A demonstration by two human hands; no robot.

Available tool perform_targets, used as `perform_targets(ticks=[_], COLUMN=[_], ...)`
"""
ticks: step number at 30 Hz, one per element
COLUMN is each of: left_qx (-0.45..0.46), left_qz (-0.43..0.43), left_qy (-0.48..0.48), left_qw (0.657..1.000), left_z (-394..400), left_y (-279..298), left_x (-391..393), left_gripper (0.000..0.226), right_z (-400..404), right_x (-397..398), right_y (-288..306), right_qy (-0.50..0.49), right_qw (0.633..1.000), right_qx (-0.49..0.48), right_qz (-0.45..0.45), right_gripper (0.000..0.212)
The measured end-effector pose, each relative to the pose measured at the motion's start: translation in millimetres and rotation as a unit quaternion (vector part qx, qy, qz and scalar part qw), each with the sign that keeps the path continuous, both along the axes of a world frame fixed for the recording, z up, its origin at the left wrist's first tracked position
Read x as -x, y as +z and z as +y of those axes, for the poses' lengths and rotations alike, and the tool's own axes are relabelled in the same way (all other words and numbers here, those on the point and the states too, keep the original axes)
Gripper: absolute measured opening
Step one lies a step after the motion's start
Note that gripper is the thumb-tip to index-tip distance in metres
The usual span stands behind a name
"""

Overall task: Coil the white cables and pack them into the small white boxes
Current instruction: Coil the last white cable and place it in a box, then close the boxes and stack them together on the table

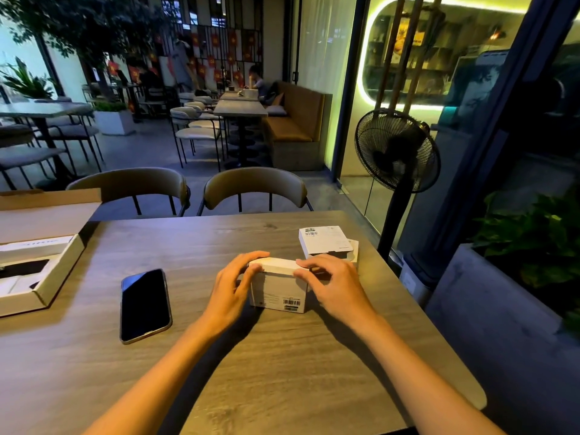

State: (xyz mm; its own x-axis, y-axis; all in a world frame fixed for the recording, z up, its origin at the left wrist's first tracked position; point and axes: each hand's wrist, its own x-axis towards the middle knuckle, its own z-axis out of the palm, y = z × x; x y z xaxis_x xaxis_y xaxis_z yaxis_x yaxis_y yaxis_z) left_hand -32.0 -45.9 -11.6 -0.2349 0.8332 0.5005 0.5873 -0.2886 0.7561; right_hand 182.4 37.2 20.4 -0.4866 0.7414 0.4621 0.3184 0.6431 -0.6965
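Observation:
A small white box with a barcode label stands on the wooden table, near its middle. My left hand grips the box's left side, fingers curled over its top edge. My right hand holds the right side, fingertips on the lid. A second small white box sits just behind and to the right, slightly open at its near side. No white cable shows anywhere.
A black phone lies face up left of the box. An open cardboard carton fills the table's far left. Two chairs stand beyond the far edge. A black floor fan stands off the table's right side.

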Motion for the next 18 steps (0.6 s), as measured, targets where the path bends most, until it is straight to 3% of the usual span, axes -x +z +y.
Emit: perform_targets(ticks=[10,18], left_qx=[-0.067,-0.066], left_qz=[0.02,-0.061], left_qy=[0.036,0.048], left_qw=[0.997,0.995], left_z=[2.5,3.2], left_y=[-6.3,-3.7], left_x=[-3.9,-19.1], left_gripper=[0.026,0.01], right_z=[-3.6,-2.8], right_x=[11.4,14.9], right_y=[-15.0,-9.4], right_qy=[0.006,0.012], right_qw=[0.996,0.997], right_qx=[-0.088,-0.081], right_qz=[0.005,-0.011], right_gripper=[0.015,0.025])
